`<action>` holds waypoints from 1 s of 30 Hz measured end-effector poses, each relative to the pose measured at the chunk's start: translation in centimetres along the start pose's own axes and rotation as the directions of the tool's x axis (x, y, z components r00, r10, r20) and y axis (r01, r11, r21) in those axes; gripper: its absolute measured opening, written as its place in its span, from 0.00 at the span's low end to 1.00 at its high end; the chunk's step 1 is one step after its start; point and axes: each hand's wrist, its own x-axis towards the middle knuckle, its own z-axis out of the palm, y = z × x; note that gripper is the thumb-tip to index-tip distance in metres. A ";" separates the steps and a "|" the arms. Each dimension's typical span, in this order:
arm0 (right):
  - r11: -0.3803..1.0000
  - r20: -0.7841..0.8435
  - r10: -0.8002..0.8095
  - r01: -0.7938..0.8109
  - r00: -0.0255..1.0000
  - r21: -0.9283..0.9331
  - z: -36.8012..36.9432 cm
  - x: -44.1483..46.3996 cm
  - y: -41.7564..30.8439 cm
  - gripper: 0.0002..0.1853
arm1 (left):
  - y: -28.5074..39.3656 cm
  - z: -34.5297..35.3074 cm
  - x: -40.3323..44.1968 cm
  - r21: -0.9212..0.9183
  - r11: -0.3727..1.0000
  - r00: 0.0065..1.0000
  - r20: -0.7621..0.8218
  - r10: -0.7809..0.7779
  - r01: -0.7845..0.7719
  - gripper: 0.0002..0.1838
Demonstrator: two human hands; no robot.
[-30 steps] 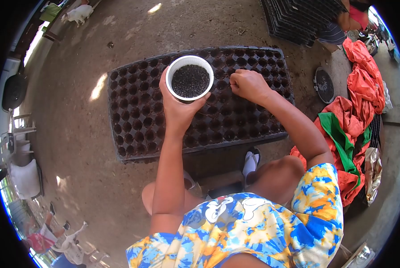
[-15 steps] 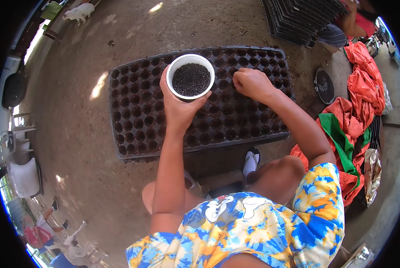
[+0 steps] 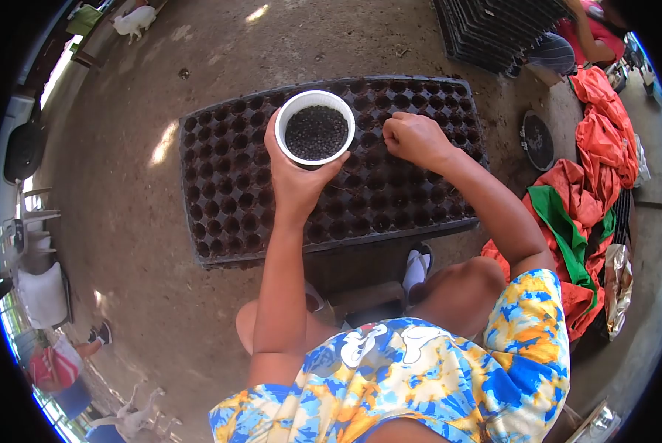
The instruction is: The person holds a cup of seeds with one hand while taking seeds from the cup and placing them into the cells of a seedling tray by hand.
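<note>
A white plastic cup [image 3: 283, 145] filled with small dark seeds [image 3: 316, 133] is gripped by my left hand [image 3: 299, 184], fingers wrapped round its side. Beneath lies a wide black seedling tray [image 3: 227, 184], its many round cells lined with dark brown soil. To the right of the cup, my right hand [image 3: 419, 140] hovers over the tray with fingers curled and pinched together. Whatever those fingertips hold, if anything, is too small or hidden to make out.
Stacked black trays [image 3: 493, 33] stand at the top right, beside a seated person [image 3: 589, 40]. A round dark container [image 3: 537, 140] sits right of the tray, near crumpled orange cloth [image 3: 604, 133] with a green strip [image 3: 563, 229]. A white animal [image 3: 134, 22] is at the top left.
My right hand has shifted very slightly left over the tray. My left hand and the cup stay where they were. A person at the lower left has moved.
</note>
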 end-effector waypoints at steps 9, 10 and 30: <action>0.990 -0.158 -0.047 0.067 0.986 0.127 -2.0 3.7 -0.8 0.06 | -0.6 0.1 0.0 0.010 1.000 1.000 0.007 0.015 -0.015 0.52; 0.985 -0.204 -0.030 0.063 0.978 0.159 -3.8 4.0 -1.6 0.06 | -0.6 0.1 0.0 0.015 1.000 1.000 0.007 0.015 -0.016 0.52; 0.885 -0.104 -0.245 0.266 0.964 0.383 -7.1 6.8 -7.3 0.08 | -0.5 0.5 -0.2 0.124 0.992 0.999 0.037 0.007 -0.011 0.53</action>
